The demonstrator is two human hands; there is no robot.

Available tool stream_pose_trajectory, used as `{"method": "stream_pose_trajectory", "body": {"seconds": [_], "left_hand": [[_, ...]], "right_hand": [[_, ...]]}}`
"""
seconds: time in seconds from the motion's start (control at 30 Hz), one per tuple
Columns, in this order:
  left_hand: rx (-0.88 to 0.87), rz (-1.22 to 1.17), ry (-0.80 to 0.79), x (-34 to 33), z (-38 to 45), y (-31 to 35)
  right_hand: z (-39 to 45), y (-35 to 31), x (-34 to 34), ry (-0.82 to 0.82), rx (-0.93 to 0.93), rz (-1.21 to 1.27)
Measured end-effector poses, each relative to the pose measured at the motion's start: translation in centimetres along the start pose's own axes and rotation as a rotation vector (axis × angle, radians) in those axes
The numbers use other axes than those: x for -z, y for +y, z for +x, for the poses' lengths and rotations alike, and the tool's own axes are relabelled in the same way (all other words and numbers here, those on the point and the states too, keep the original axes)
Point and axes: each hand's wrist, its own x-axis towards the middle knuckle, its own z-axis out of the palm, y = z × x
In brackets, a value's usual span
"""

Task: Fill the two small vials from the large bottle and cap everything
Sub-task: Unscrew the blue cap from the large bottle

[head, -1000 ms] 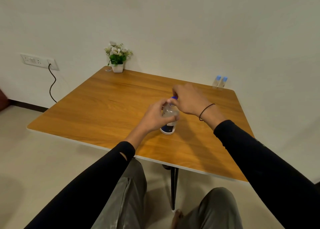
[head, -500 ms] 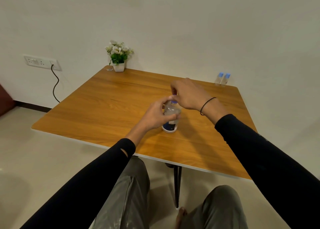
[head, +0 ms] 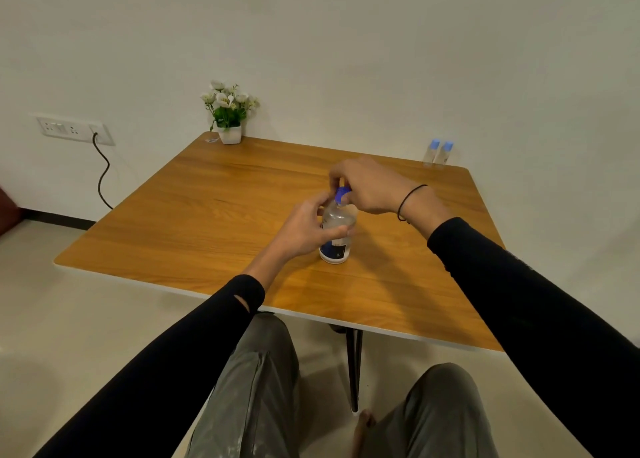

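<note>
Gripping the large bottle [head: 335, 230] with both hands near the middle of the wooden table [head: 221, 194].

Bare tabletop lies open on every side of the bottle, widest toward the left edge; the near edge runs just past the forearms. The left hand [head: 304, 230] wraps the clear body, fingers curled around it. The right hand [head: 367, 189] pinches the blue cap [head: 342, 194] from above with fingers closed on it. Two small vials [head: 438, 152], blue-capped, stand touching at the far right corner, well apart from the bottle. A potted plant [head: 228, 114] sits at the far left corner.
</note>
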Motion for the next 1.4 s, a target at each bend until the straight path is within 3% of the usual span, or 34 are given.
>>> {"method": "stream_pose_trajectory", "body": {"seconds": [0.13,0.3,0.5,0.63,0.87,1.03,1.3,1.4], "left_hand": [[0.011,-0.003,-0.007,0.1,-0.1,0.1],[-0.010,0.009,-0.001,0.1,-0.3,0.3],[0.015,-0.005,-0.021,0.1,0.0,0.2],[0.000,-0.025,-0.019,0.0,0.1,0.2],[-0.001,-0.029,-0.033,0.1,0.0,0.3],[0.003,-0.089,-0.047,0.0,-0.2,0.4],[0.033,-0.073,-0.042,0.1,0.0,0.0],[0.017,-0.063,-0.047,0.1,-0.1,0.1]], "right_hand": [[-0.3,-0.1,0.6,-0.079,0.006,0.012],[-0.1,-0.7,-0.3,0.121,-0.035,-0.100],[-0.5,-0.9,0.5,-0.044,0.031,-0.027],[-0.5,-0.7,-0.1,0.076,-0.126,-0.176],[-0.9,-1.2,0.7,-0.023,-0.044,-0.101],[-1.0,-1.7,0.3,0.071,-0.126,-0.279],[-0.9,-2.3,1.1,-0.017,-0.079,-0.122],[-1.0,-2.2,0.7,0.065,-0.120,-0.213]]}}
